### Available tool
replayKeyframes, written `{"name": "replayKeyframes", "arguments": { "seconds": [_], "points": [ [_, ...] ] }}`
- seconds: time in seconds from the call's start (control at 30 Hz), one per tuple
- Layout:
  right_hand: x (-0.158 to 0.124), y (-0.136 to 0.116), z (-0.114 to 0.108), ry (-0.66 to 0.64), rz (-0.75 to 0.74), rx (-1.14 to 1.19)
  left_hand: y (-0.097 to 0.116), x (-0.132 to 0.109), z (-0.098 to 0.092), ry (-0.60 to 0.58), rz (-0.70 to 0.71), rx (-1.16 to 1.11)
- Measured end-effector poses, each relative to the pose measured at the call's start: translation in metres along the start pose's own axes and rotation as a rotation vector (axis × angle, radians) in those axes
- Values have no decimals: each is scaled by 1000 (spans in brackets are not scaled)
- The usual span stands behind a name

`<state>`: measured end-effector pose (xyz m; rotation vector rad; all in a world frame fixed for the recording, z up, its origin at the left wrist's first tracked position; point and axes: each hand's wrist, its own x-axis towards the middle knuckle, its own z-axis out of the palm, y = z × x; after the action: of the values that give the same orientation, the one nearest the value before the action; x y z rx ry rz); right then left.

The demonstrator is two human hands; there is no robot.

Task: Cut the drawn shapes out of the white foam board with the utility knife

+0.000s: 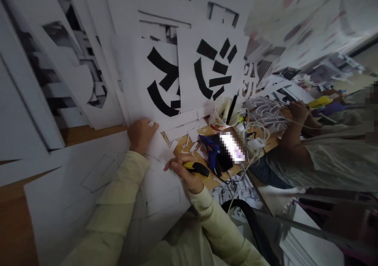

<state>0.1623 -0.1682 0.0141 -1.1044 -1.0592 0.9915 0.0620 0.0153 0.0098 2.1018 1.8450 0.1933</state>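
A large white foam-board-like sheet (88, 171) with faint pencil outlines lies under both my arms. My left hand (143, 134) rests on the sheet near its far edge, fingers bent and lying on the surface, holding nothing that I can see. In my right hand (187, 173) is a yellow and black utility knife (197, 167), its front end pointing left, low over the sheet; the blade is too small to make out. Beyond my hands stand white sheets bearing bold black cut-out character strokes (213, 69).
A paper cup (218, 120) of markers stands beyond my right hand. Nearby lie a blue glue gun (210, 152), a blurred lit screen (232, 146), tangled cables (260, 128) and white scraps (236, 189). A co-worker (307, 156) sits at right. Cut boards (85, 61) lean at left.
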Motion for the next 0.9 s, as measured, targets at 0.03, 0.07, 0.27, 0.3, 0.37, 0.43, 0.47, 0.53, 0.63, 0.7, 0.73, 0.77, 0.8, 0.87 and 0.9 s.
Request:
{"name": "replayKeyframes", "arguments": {
  "seconds": [0.03,0.07,0.27,0.3,0.37,0.43,0.47,0.53,0.63,0.7,0.73,0.77,0.8,0.87,0.9],
  "points": [
    [-1,-1,1,16,5,-1,0,1,0,-5,2,-8],
    [-1,-2,2,36,14,-1,0,1,0,-12,7,-16],
    [-1,-10,4,118,83,59,-4,5,3,-20,29,-69],
    [-1,-10,4,111,84,70,-4,5,3,-22,29,-81],
    [-1,-9,2,96,72,83,-5,5,4,-28,32,-107],
    [-2,-8,0,95,58,91,-5,5,3,-35,39,-131],
    [-3,-7,0,99,51,95,-5,5,3,-37,41,-139],
    [-5,-6,1,111,43,100,-5,5,3,-37,40,-144],
    [-10,-6,3,139,35,111,-5,5,4,-23,46,-139],
    [-13,-6,3,160,49,103,-5,5,5,-21,51,-137],
    [-15,-6,3,177,59,92,-5,5,5,-22,52,-137],
    [-17,-6,3,196,67,79,-6,5,5,-23,50,-137],
    [-18,-6,2,206,70,68,-6,5,5,-25,48,-136],
    [-20,-5,1,204,55,60,-6,5,4,-26,48,-130],
    [-21,-5,0,193,40,66,-5,4,4,-27,47,-127]
  ]
}}
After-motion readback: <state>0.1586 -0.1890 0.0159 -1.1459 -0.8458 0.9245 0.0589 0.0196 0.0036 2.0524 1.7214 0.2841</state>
